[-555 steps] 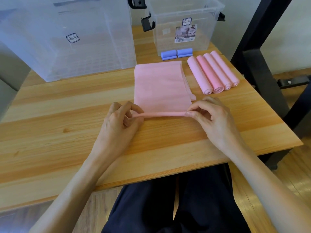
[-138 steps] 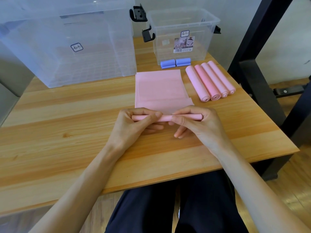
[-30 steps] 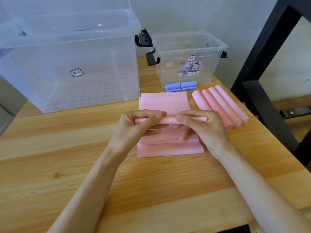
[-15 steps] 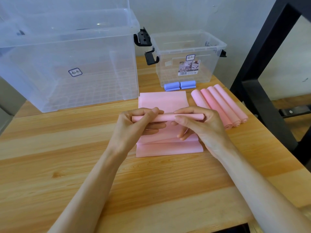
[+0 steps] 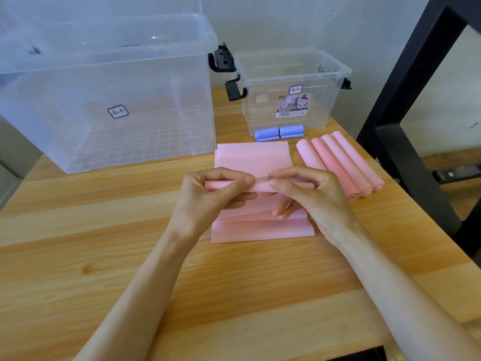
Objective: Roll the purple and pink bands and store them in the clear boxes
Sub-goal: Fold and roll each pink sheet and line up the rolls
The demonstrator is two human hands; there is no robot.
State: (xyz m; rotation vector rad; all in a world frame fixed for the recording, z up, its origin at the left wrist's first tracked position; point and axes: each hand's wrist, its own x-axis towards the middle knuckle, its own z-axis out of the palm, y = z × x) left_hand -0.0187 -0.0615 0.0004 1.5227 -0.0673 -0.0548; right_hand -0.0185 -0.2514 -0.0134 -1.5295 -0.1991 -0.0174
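A person seated at a wooden table (image 5: 104, 256) rolls a pink band (image 5: 260, 227) by hand; the started roll (image 5: 260, 187) is held just above the table, the unrolled length trailing beneath it in loose folds and stretching on towards the boxes. The material looks thin, light and limp, likely to slacken or telescope if released; it is best pinched near both ends of the roll, keeping the layers tight and the edges level. The left hand (image 5: 208, 201) curls its fingers over the roll's left half, thumb beneath; the right hand (image 5: 309, 199) pinches the right half between thumb and forefinger, lower fingers hanging loose; both forearms reach in from the near edge. Four finished pink rolls (image 5: 343, 165) lie side by side to the right; two purple rolls (image 5: 279, 133) sit against the small clear box (image 5: 291, 74); the large clear box (image 5: 104, 87) stands at left; neither box appears to hold bands.
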